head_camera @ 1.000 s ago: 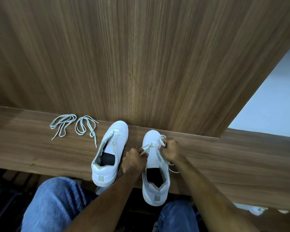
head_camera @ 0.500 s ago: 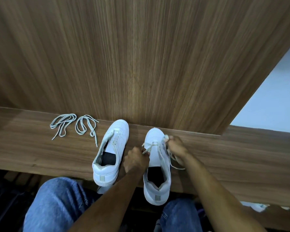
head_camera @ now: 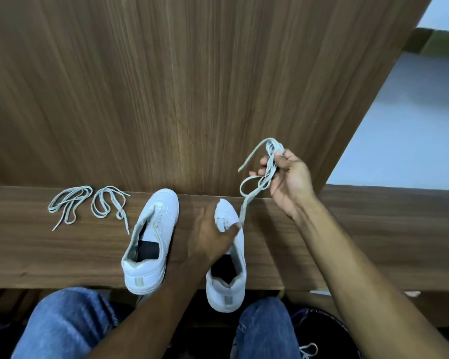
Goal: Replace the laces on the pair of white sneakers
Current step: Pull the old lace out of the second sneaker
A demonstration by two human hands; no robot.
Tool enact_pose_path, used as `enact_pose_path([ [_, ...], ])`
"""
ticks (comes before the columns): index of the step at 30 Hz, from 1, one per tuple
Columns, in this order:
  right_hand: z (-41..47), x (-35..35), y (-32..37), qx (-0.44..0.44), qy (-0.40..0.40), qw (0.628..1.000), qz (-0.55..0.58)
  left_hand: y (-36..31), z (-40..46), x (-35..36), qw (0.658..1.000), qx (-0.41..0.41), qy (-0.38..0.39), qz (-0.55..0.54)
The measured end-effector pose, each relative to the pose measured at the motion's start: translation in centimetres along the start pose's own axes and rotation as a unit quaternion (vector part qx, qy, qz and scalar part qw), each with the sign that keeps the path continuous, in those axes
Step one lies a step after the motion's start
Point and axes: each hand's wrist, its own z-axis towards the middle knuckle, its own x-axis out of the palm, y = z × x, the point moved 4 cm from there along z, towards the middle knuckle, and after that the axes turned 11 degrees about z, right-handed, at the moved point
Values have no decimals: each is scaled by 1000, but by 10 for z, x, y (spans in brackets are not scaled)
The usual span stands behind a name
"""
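Two white sneakers stand toe-away on a wooden ledge. The left sneaker has no lace in it. My left hand grips the right sneaker across its tongue and eyelets. My right hand is raised above and to the right of that shoe and grips a bunched white lace. The lace's lower end hangs down to the shoe's eyelets by my left fingertips. Two loose laces lie on the ledge at the left, one coiled and one beside it.
A tall wood-grain panel rises directly behind the ledge. A pale floor shows at the right. My knees in blue jeans are below the ledge's front edge, and both shoe heels overhang it.
My right hand has lifted up and to the right, drawing the lace out of the right sneaker. My left hand has shifted onto the shoe's tongue and holds it down.
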Motion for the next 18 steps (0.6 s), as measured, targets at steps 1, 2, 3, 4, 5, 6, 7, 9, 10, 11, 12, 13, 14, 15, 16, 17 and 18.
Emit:
enact_pose_path([
  [1,-4,-3,-3,6,-13,1000,15,-20,-5,0,997,57,15,-44],
  [2,-7,-6,-7,14,-23,999,25,-39,-9,1,991,94,51,-79],
  [3,-10,-10,-10,20,-30,999,34,-55,-11,5,982,116,94,-116],
  [4,-13,-13,-11,23,-34,998,42,-67,-13,10,973,119,130,-147],
  [5,-15,-16,-11,22,-37,998,43,-76,-14,15,966,106,161,-174],
  [6,-18,-22,-6,11,-42,998,39,-86,-17,17,959,83,181,-203],
  [7,-21,-27,0,-4,-50,998,29,-90,-19,19,951,45,193,-239],
  [9,-26,-43,15,-39,-77,996,-28,-90,-25,19,925,-51,224,-302],
  [10,-30,-54,22,-51,-94,991,-79,-89,-28,18,908,-94,249,-325],
  [11,-34,-67,27,-54,-110,983,-140,-89,-31,20,887,-132,277,-345],
  [12,-40,-80,29,-45,-119,972,-199,-88,-34,24,867,-163,301,-361],
  [13,-46,-93,27,-21,-119,961,-250,-90,-37,28,853,-182,322,-368],
  [14,-54,-107,22,13,-112,952,-286,-93,-40,35,846,-192,338,-365],
  [15,-61,-121,15,48,-99,944,-311,-99,-44,44,842,-198,353,-356],
  [16,-71,-133,10,76,-86,935,-336,-106,-49,54,839,-202,370,-344],
  [17,-80,-145,6,91,-79,922,-367,-114,-57,65,838,-202,386,-327],
  [18,-89,-154,4,94,-79,909,-398,-121,-64,76,839,-200,402,-307],
])
